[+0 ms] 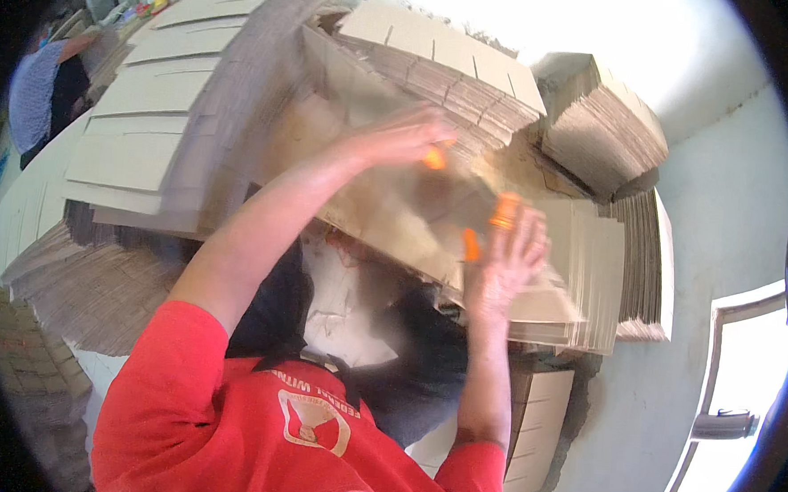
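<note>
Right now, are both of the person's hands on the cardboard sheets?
Yes, the left hand and right hand both press on the tilted cardboard sheets in front.

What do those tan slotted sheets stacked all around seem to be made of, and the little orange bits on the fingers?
The slotted sheets look like corrugated cardboard, matte tan: the stack edges show thin ribbed layers, and the slots are cleanly cut. The orange bits on the right hand and left hand could be rubber or plastic finger guards; motion blur leaves that open.
</note>
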A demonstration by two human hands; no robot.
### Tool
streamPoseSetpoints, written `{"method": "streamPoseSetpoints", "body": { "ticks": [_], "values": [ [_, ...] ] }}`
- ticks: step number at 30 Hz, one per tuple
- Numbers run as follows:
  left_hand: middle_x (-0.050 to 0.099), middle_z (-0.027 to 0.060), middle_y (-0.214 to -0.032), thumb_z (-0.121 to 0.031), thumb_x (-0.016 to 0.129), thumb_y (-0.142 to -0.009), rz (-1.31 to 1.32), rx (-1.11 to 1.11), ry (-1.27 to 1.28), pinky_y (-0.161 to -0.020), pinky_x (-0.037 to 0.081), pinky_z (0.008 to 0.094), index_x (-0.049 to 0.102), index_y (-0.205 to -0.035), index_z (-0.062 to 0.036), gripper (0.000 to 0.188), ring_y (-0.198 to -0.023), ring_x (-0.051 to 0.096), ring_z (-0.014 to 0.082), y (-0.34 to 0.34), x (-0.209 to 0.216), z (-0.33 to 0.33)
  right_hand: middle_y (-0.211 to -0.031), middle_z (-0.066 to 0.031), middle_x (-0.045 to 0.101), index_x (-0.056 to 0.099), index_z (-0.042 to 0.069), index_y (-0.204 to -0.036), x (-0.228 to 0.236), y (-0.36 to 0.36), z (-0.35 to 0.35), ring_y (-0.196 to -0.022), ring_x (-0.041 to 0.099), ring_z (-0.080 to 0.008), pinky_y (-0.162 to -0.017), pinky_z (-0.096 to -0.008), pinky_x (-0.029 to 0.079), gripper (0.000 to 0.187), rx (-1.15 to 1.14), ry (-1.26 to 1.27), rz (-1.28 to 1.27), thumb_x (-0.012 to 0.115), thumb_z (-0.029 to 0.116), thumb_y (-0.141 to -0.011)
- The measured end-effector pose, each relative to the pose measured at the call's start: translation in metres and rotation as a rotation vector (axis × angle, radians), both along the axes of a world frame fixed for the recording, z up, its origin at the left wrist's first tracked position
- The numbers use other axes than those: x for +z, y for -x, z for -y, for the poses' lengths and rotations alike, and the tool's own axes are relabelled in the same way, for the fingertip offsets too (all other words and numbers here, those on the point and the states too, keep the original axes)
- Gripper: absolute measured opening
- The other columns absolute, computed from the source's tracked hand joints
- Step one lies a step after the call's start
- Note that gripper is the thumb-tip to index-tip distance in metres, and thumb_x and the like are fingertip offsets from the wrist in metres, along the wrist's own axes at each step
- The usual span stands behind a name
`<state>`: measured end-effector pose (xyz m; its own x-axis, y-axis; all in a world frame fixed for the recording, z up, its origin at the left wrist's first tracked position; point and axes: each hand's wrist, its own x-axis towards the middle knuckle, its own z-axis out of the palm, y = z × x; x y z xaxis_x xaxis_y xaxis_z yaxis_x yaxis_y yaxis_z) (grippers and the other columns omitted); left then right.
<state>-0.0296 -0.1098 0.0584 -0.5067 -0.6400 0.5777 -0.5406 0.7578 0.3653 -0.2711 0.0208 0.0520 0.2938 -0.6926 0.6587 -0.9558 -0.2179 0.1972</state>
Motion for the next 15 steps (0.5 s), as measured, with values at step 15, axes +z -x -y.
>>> {"method": "streamPoseSetpoints", "body": {
  "ticks": [15],
  "values": [
    [0.057, 0.0121, -0.111, -0.015, 0.05, -0.091, 0.452, -0.198, 0.675, -0.096, 0.041, 0.0428, 0.062, -0.104, -0.009, 0.018, -0.107, 0.052, 0.0315, -0.091, 0.244, 0.009, -0.117, -0.015, 0.064, 0.055, 0.005, -0.136, 0.049, 0.124, -0.043, -0.104, 0.061, -0.0329, -0.09, -0.0438, 0.048, 0.048, -0.182, 0.197, 0.109, 0.067, 0.013, -0.09]
  ]
}}
